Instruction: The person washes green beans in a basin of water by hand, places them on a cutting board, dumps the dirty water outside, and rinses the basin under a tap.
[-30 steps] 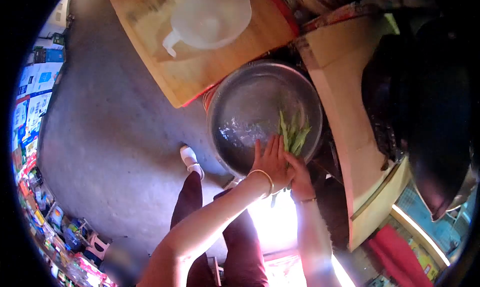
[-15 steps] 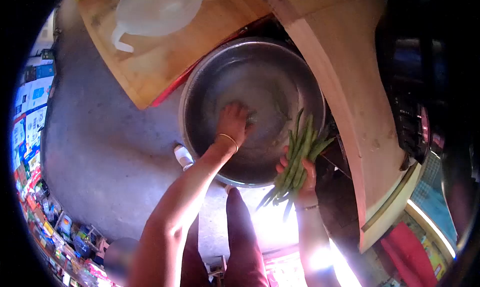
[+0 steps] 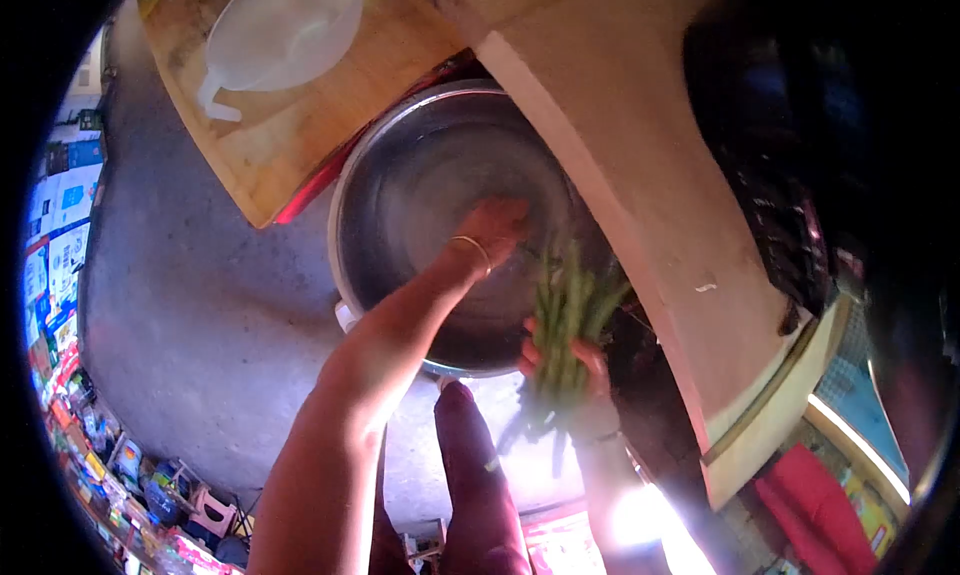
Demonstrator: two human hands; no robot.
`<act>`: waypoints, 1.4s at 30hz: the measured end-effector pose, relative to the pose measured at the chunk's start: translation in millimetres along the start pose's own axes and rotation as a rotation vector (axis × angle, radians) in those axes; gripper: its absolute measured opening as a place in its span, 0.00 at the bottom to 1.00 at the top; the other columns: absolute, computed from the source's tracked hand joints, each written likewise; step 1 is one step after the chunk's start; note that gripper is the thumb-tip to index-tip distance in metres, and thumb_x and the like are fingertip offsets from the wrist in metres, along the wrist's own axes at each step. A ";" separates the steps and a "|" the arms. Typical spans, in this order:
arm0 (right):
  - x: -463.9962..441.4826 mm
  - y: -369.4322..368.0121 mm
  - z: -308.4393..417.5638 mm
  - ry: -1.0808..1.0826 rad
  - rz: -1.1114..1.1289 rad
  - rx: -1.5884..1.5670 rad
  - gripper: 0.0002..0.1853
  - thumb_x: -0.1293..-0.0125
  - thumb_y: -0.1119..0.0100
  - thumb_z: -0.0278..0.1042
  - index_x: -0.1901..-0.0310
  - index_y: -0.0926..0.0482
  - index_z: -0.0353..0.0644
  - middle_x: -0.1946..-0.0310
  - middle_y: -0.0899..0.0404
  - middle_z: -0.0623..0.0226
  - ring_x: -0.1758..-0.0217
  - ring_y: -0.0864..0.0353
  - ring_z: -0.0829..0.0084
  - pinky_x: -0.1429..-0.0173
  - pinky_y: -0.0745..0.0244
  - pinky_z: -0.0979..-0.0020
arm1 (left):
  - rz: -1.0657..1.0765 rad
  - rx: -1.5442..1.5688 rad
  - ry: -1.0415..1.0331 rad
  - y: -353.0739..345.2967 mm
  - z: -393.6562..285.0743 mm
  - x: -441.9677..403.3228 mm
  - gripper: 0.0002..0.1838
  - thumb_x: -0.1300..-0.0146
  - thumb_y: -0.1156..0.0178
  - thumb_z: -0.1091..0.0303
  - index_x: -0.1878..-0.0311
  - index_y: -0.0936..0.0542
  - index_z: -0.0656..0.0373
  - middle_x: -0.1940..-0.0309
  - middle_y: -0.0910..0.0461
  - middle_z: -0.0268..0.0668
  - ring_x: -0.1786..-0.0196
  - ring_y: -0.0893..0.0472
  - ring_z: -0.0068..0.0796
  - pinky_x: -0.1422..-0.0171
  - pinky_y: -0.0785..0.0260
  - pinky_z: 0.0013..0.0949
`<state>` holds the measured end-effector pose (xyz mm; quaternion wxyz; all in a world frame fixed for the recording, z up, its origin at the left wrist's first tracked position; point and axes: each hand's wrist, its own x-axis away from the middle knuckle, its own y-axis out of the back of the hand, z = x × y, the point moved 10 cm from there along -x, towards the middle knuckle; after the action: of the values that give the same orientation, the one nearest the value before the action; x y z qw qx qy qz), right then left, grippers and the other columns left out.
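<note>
Seen from the head camera, which looks down past the person's legs (image 3: 475, 465), a wide metal basin (image 3: 345, 205) sits on the floor (image 3: 180, 275), with what looks like water in it. The right hand (image 3: 593, 367) is closed around a bunch of long green pods (image 3: 562, 350), thumb and fingers on opposite sides, at the basin's near right edge. The bunch is blurred; its long axis runs roughly away from the body, the far ends reaching over the basin and the near ends trailing below the hand, towards the person and slightly left. The left hand (image 3: 498, 225), a thin bangle (image 3: 478, 250) at its wrist, reaches down inside the basin, ahead and to the left of the bunch. Its fingers are blurred and partly hidden, so how far open they are, or whether they hold anything, cannot be told. The bunch's far ends lie nearest this left hand, apart from it by a short gap. Beyond the basin, to the left, a whitish plastic bowl with a handle (image 3: 285, 35) rests on a wooden board (image 3: 260, 155); a tan panel (image 3: 640, 175) slants along the right.
</note>
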<state>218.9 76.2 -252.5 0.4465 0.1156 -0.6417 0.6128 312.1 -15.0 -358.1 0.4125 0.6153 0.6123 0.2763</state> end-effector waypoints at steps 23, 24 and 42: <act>176.1 -108.7 38.9 0.345 0.072 0.836 0.33 0.55 0.36 0.32 0.47 0.38 0.35 0.54 0.32 0.67 0.52 0.34 0.74 0.46 0.37 0.71 | -0.177 1.008 0.650 246.8 -203.7 74.0 0.18 0.44 0.61 0.82 0.49 0.38 0.66 0.58 0.31 0.46 0.55 0.29 0.37 0.49 0.38 0.33; 192.5 -91.4 53.9 0.355 0.027 0.803 0.36 0.56 0.35 0.32 0.45 0.41 0.36 0.53 0.33 0.67 0.50 0.34 0.73 0.45 0.38 0.70 | -0.107 0.990 0.582 243.7 -229.2 55.1 0.18 0.45 0.61 0.82 0.49 0.38 0.66 0.57 0.32 0.48 0.53 0.30 0.40 0.48 0.40 0.34; 389.1 43.5 322.9 1.027 -1.159 1.496 0.25 0.43 0.49 0.26 0.44 0.42 0.32 0.46 0.38 0.53 0.43 0.38 0.65 0.38 0.46 0.67 | -0.069 0.530 0.209 190.5 -321.8 -6.6 0.21 0.45 0.49 0.71 0.47 0.35 0.64 0.47 0.35 0.45 0.44 0.36 0.43 0.40 0.46 0.36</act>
<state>-174.3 -46.2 44.2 0.7010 0.3747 0.3124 0.5201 139.6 50.1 -32.6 0.1810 0.6485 0.7231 0.1542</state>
